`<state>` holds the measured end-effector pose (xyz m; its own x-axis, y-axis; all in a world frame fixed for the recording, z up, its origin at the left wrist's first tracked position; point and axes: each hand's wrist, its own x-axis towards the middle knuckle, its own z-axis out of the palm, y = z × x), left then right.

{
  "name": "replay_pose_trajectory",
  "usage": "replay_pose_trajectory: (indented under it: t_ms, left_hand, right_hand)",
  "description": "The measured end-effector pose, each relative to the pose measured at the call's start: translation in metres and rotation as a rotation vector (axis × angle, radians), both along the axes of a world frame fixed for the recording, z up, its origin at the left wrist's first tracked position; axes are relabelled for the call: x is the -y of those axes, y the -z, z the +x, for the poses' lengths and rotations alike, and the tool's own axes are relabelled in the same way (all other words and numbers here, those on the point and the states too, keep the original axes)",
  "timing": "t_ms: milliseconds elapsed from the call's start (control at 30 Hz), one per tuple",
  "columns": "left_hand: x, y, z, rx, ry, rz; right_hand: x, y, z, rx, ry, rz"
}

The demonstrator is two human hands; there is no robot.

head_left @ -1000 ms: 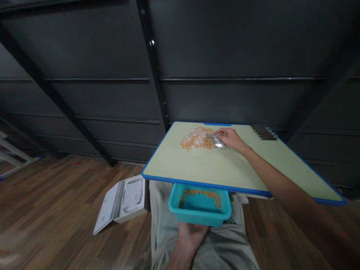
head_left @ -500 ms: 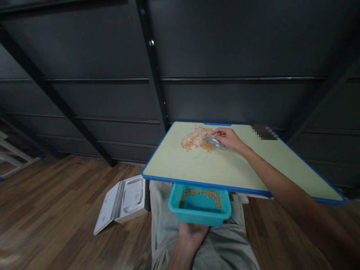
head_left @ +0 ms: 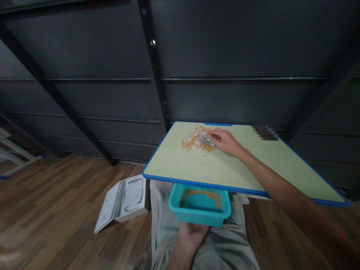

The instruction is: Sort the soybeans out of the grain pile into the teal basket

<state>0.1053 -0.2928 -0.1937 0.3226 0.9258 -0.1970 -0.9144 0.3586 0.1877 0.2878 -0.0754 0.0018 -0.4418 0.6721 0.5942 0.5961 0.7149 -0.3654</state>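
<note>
Left hand fingers hide under the teal tray (grip unclear). Right hand pinches a blurred shiny thing among beans.

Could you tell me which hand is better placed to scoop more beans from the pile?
Right, probably: the right hand holds the spoon in the bean pile, while the left hand supports the teal tray below the table edge.
</note>
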Motion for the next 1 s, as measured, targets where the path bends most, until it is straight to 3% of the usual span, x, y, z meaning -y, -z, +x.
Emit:
replay_pose_trajectory:
  t_ms: [567,1000]
  left_hand:
    - [-0.001,-0.001,0.001,0.030,0.018,0.017]
    - [-0.002,0.002,0.001,0.022,0.016,-0.030]
  right_hand:
    - [0.009,0.001,-0.010,0.050,-0.119,0.012]
    - [0.010,0.002,-0.011,0.041,-0.086,0.016]
